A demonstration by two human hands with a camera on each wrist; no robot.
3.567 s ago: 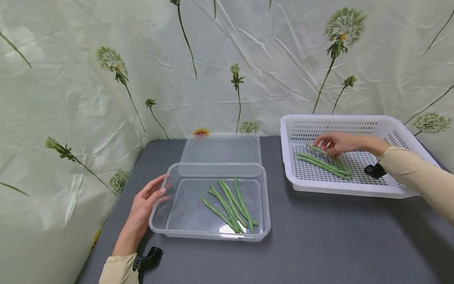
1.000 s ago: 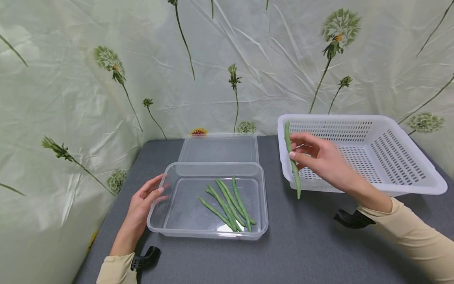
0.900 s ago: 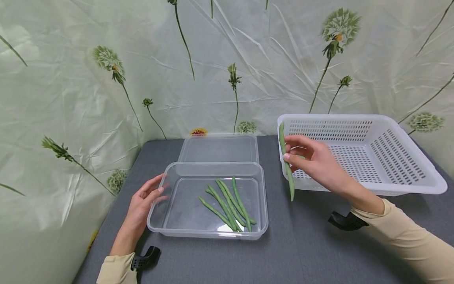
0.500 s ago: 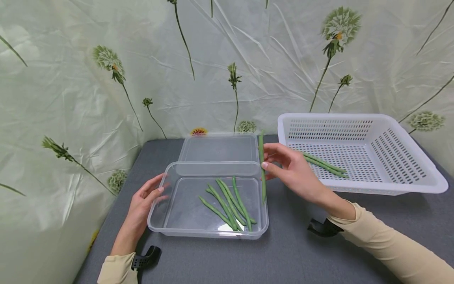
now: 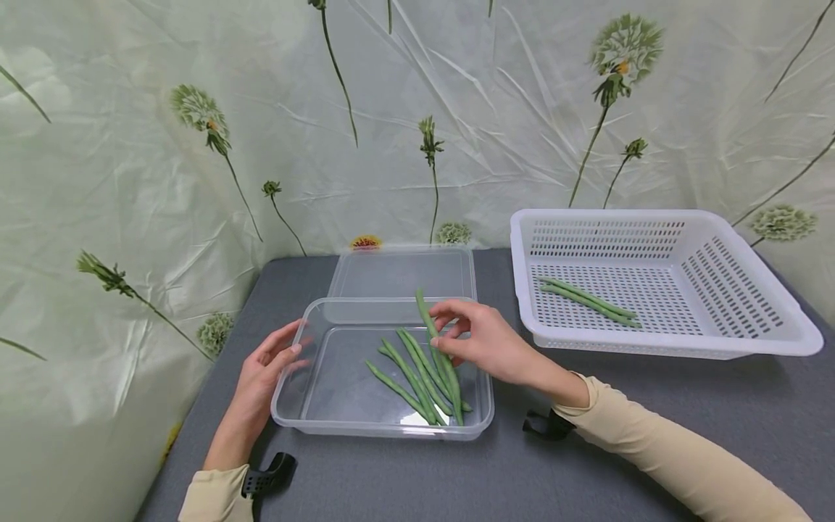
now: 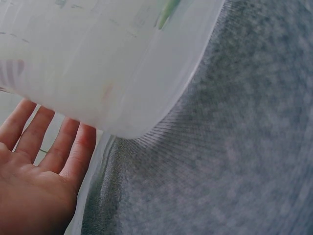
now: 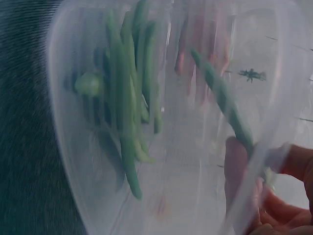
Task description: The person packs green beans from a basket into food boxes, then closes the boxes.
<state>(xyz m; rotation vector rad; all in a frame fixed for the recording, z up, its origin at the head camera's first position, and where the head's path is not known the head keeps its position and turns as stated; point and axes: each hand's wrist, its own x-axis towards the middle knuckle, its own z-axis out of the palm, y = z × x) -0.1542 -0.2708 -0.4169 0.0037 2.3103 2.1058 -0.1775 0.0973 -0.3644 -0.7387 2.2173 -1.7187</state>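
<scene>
My right hand (image 5: 479, 339) pinches a green bean (image 5: 427, 319) between thumb and fingers over the right part of a clear plastic container (image 5: 385, 433). The held bean slants, its lower end among several green beans (image 5: 407, 377) lying in the container. In the right wrist view, that bean (image 7: 222, 95) shows beyond the see-through wall. My left hand (image 5: 264, 377) rests against the container's left side; in the left wrist view its fingers (image 6: 63, 147) are extended along the wall. A white perforated basket (image 5: 665, 346) at the right holds green beans (image 5: 590, 303).
A clear flat lid (image 5: 404, 272) lies behind the container on the grey cloth-covered table (image 5: 522, 464). A flower-printed sheet (image 5: 391, 181) hangs behind the table. Black bands (image 5: 269, 475) are on both wrists.
My right hand has taken a bean from the basket and carried it left to above the container. The left hand has stayed at the container's side.
</scene>
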